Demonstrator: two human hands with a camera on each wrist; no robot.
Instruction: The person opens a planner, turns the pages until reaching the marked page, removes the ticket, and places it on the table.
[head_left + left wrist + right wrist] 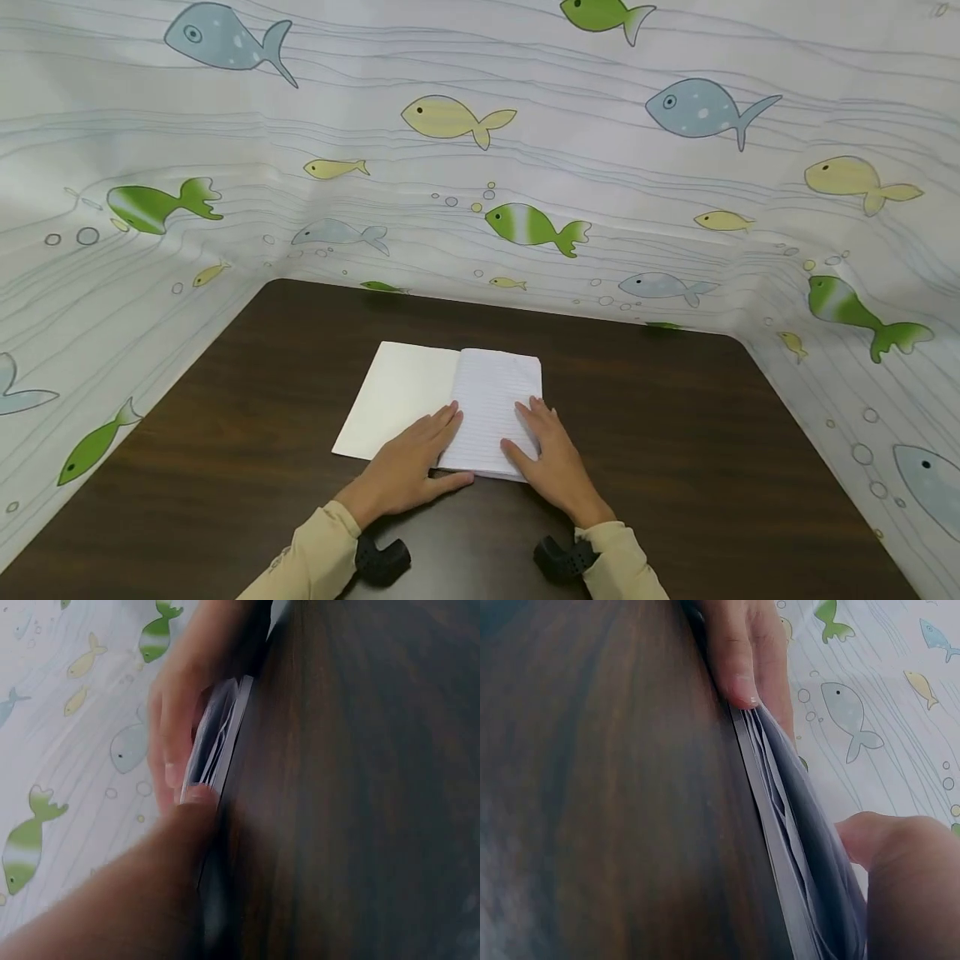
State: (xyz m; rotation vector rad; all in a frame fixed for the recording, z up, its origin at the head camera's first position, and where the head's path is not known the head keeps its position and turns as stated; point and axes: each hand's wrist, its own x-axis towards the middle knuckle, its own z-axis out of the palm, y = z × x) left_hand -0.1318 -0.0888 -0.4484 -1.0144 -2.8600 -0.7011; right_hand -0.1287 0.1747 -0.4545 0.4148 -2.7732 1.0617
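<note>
Our left hand [405, 471] lies flat and relaxed, fingers straight, pressed down along the middle of a lined notebook [452, 383], its thumb stretched out beside the near edge. And over on the other side, our right hand [555, 458] is unclenched too, fingers spread across the lined page [487, 392], the outer ones reaching that page's right edge. We have the notebook lying opened near the middle of the dark wood-grain table [697, 450], slightly askew, with the plain left-hand side [401, 387] flat on the wood. From the right wrist we catch the page edges [780, 817] fanning a little apart between thumb and thumb.

What blocks our look? Both hands do, covering the lower middle and the lower right of the notebook, and the left wrist view is blurred, much of it filled by our own hand. Cream sleeves [313, 557] come in from the bottom, a black wrist device [384, 562] just by the left cuff, its twin [562, 558] by the right. All round the far and side edges we see a white fish-print sheet [465, 179], with green, yellow and blue fish swimming over wavy lines.
</note>
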